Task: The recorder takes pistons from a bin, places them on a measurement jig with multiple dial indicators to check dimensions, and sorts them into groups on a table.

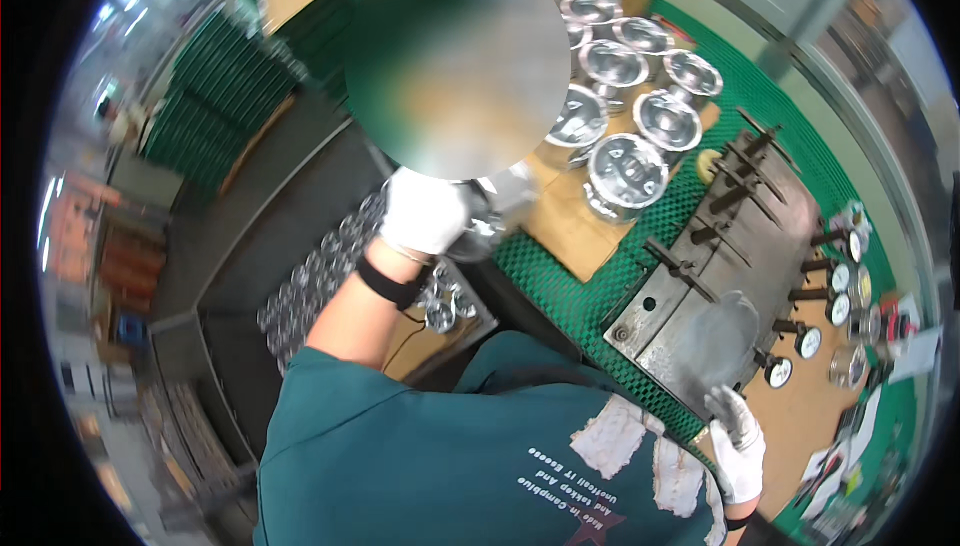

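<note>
Here, the left hand (425,214) is holding a shiny metal part (482,231) over the left edge of the green-matted counter (532,268), its grip pinching the part's side. The right hand (738,446) is hovering empty by the near edge of a grey metal plate (680,321), its grip spreading loosely. Similar cups (627,176) are standing on cardboard (575,241) toward the counter's far edge, while dial gauges (807,343) are lining the plate's right edge.
</note>
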`<state>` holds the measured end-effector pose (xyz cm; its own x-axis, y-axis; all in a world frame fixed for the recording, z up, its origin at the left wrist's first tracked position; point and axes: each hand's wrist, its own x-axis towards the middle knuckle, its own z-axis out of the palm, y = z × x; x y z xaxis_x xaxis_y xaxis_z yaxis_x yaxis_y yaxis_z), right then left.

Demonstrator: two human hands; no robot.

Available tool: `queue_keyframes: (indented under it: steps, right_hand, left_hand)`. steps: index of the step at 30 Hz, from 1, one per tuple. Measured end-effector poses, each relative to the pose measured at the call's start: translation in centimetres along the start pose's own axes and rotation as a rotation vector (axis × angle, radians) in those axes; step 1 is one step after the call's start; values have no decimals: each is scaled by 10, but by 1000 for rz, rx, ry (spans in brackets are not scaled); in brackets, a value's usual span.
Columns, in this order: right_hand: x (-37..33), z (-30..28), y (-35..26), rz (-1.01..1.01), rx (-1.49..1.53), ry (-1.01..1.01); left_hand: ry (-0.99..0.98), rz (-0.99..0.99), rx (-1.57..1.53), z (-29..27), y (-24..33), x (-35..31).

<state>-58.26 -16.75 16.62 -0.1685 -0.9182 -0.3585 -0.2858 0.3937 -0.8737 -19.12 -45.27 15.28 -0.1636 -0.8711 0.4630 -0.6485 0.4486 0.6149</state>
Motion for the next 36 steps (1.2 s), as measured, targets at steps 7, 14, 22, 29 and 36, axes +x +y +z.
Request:
queue_keyframes:
  steps: [7,14,22,29,36]
  right_hand:
    - [66,-28,5,-364,475,-536]
    - [72,-46,68,-268,1082,-531]
    - [45,-49,31,-244,440,-73]
    - [36,-41,17,-455,-306,310]
    - [49,-21,-6,-369,-607,344]
  left_hand:
    - [-129,-47,-1096,95,148,-69]
    - [-642,-244,-628,126,217,-93]
    - [-855,377,-1052,-7,283,-56]
    - [-649,453,-872,-26,252,-62]
    - [-994,556,-656,66,235,22]
